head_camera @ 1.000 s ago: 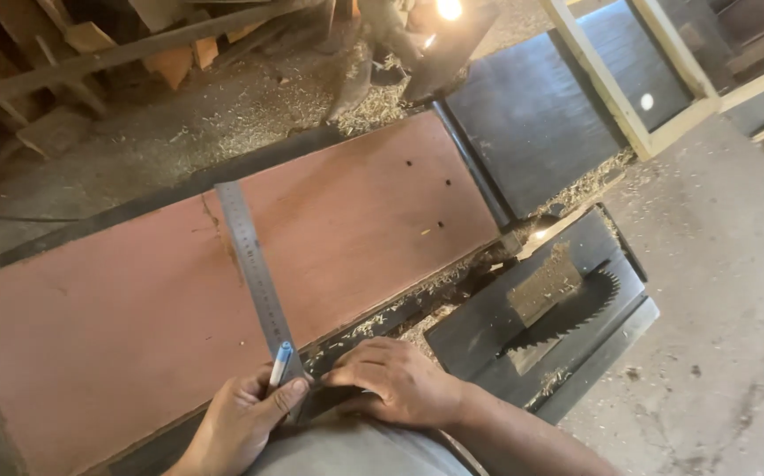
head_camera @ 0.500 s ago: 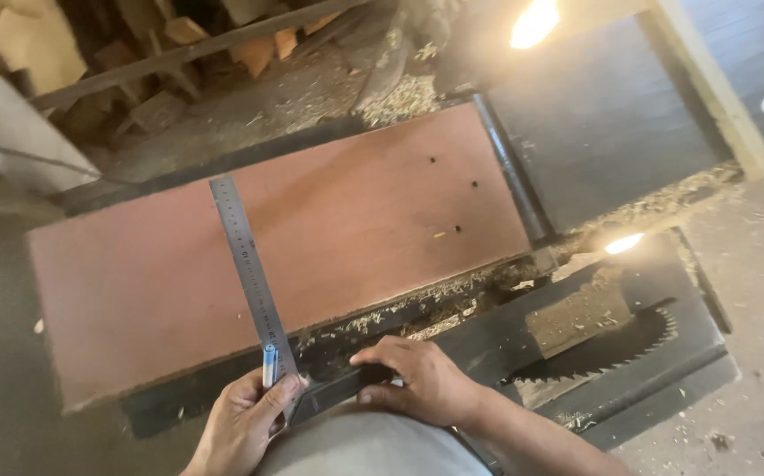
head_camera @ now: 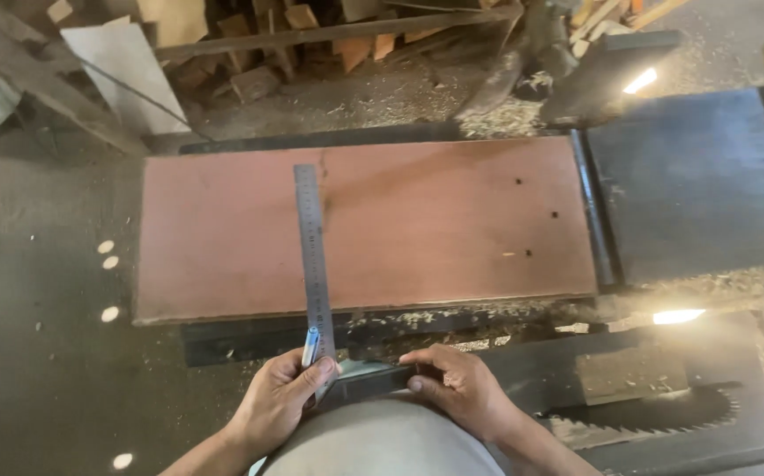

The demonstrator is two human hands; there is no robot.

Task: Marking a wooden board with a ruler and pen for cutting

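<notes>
Steel ruler point(head_camera: 312, 256), the long blade of a square, lies flat across a reddish-brown board point(head_camera: 417, 225), running from the board's far edge over its near edge toward the person. Its lower end meets a darker stock piece point(head_camera: 373, 375) that sits against the near side, below the board's edge. The left hand point(head_camera: 280, 401) is closed around the ruler's lower end, with a blue-tipped pen or marker point(head_camera: 310, 346) pinched upright beside the blade, its tip just short of the board. The right hand point(head_camera: 457, 388) lies loosely curled, pressing on the stock to steady it. No drawn line shows on the board beside the ruler, so the square seems placed and marking not yet begun, though a faint line could be too fine to see. A few small dark holes point(head_camera: 536, 216) dot the board's right part. The board rests on a dark bench point(head_camera: 699, 185) strewn with sawdust point(head_camera: 452, 313). A circular saw blade point(head_camera: 655, 414) rises from a slot to the near right. Wood offcuts point(head_camera: 267, 53) are piled beyond.
</notes>
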